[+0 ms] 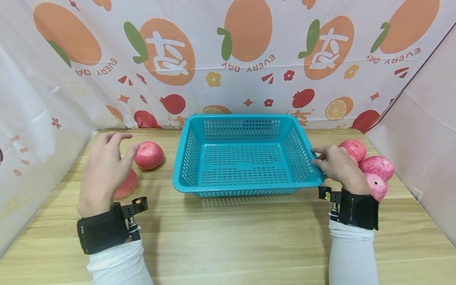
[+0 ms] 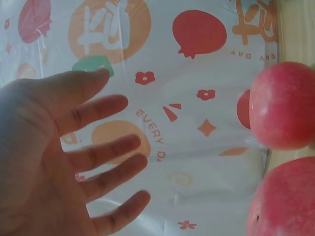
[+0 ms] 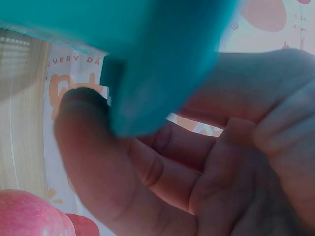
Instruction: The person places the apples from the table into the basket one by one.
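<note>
Head | basket long axis sideways | right hand pinches rim | left hand spread

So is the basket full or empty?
Empty: the basket shows a bare slotted floor, and the apples sit outside, on both sides.

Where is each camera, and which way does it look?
Head: on the person's head, looking forward and down at the blue basket; left hand, right hand and white sleeves show.
Left wrist: on that wrist, looking past the left hand at two apples and patterned cloth.
Right wrist: on that wrist, looking at the right hand gripping the blue basket.
Both head and right wrist show that grip.
</note>
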The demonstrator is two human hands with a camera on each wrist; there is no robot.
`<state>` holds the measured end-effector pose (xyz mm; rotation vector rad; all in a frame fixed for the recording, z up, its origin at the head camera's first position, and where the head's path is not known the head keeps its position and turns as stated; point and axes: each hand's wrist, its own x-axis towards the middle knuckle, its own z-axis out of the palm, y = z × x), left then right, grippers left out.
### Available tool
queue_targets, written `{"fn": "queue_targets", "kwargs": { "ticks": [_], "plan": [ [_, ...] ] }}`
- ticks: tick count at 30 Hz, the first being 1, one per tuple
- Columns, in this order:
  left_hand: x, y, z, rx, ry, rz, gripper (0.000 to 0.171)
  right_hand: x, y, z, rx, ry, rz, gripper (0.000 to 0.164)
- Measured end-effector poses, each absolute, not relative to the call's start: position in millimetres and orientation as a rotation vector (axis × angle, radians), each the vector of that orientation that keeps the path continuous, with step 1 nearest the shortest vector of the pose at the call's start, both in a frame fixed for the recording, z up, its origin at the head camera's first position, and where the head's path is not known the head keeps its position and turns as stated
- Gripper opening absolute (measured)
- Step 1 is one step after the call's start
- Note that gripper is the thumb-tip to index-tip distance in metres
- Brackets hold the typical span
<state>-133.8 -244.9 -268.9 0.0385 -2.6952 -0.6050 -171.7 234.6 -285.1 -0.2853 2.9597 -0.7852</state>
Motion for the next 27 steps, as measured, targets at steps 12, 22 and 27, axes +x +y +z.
{"fn": "queue_targets", "kwargs": {
  "ticks": [12, 22, 27],
  "plan": [
    [-131, -261, -275, 0.246, -2.757, -0.631, 0.053, -172, 239, -286, -0.352, 2.944, -0.790, 0.045],
    [-131, -267, -277, 0.279, -2.815, -0.618, 0.058, -172, 239, -286, -0.362, 2.946, -0.796, 0.046],
    [-130, -274, -281, 0.324, -2.847, -0.631, 0.061, -173, 239, -286, -0.374, 2.944, -0.793, 0.045]
  ]
}}
